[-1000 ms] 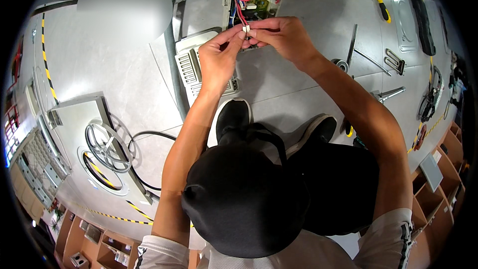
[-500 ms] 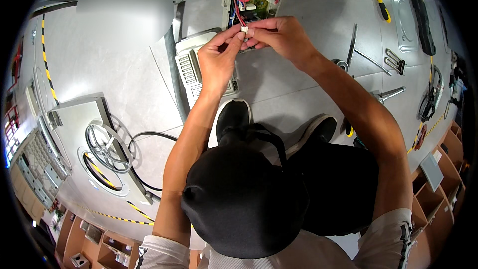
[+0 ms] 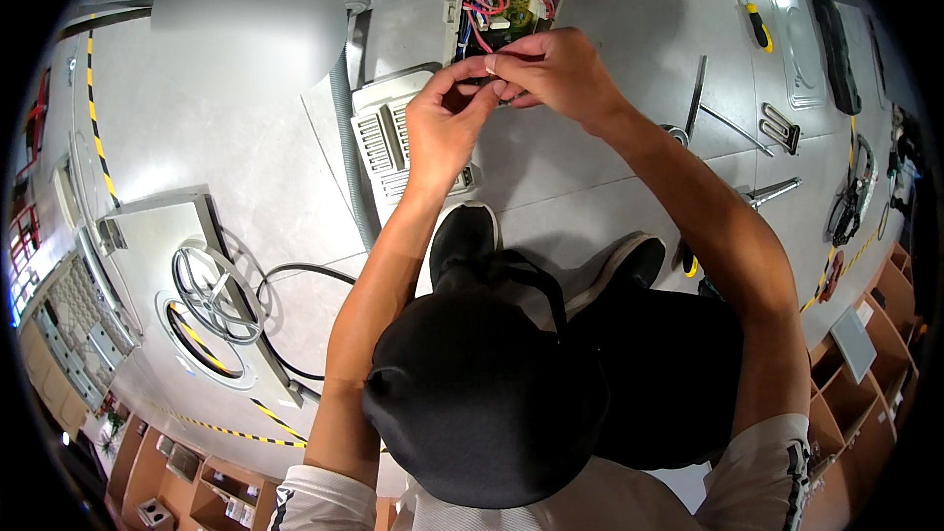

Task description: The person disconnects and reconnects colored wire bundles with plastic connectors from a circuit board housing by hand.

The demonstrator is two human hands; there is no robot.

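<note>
1. Nearest the camera, at 6 o'clock, a black cap [image 3: 482,403] hides the person's head; both bare forearms run up from it toward 12 o'clock, with 2 dark shoes [image 3: 462,236] on the grey floor [image 3: 246,167] between them.
2. The left hand [image 3: 442,128] is curled, thumb and forefinger pinched on a small pale connector [image 3: 489,63]. The right hand [image 3: 551,69] meets it from the 2 o'clock side, its fingertips pressed together on the same piece. The 2 hands touch at the pinch, so neither is clearly nearer; the right hand lies slightly farther up.
3. The connector sits right at the fingertips, and its red wires [image 3: 477,10] lead away toward 12 o'clock, so the long axis of the lead runs near to far, straight up from the hands into an open control box [image 3: 511,5] just beyond them, with a green board inside.
4. Under the left wrist, at 9 o'clock from the hands, lies a white louvred panel [image 3: 388,143].
5. Farther off: a wire fan guard [image 3: 211,290] at 8 o'clock; hand tools at 2 o'clock, among them a yellow-handled screwdriver [image 3: 757,28] and a long metal bar [image 3: 696,93].
</note>
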